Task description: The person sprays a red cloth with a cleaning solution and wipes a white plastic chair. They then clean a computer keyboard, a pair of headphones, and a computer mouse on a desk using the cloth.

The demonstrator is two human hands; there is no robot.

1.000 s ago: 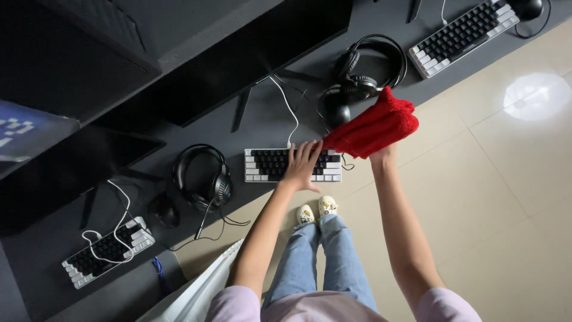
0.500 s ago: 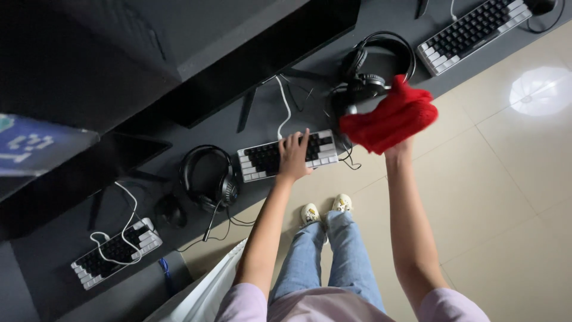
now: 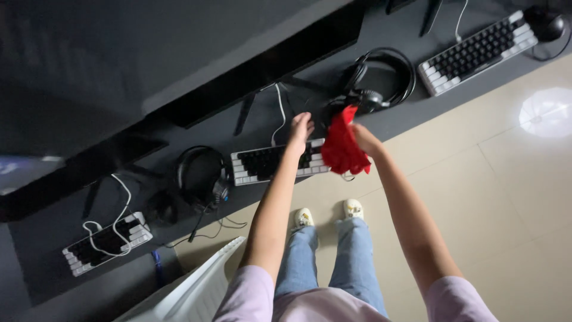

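Observation:
My right hand [image 3: 364,139] holds a red cloth [image 3: 343,146] that hangs over the right end of a small black-and-white keyboard [image 3: 265,164] on the dark desk [image 3: 411,113]. Its fingers are closed around the cloth's top. Just beyond the keyboard's far edge, my left hand [image 3: 300,129] reaches over the desk with the fingers spread. A white cable [image 3: 280,113] runs from there toward the monitor. Black headphones [image 3: 376,80] lie just behind the cloth.
A dark monitor [image 3: 262,65] stands behind the keyboard. A second pair of headphones [image 3: 199,176] and a mouse [image 3: 162,207] lie to the left, beside another keyboard [image 3: 107,241] with a white cable. A third keyboard [image 3: 476,52] and mouse [image 3: 548,24] sit far right. A white chair edge [image 3: 199,286] is below.
My right hand brought the red cloth left and down from beside the headphones onto the keyboard's right end. My left hand slid from the keys to the desk behind the keyboard.

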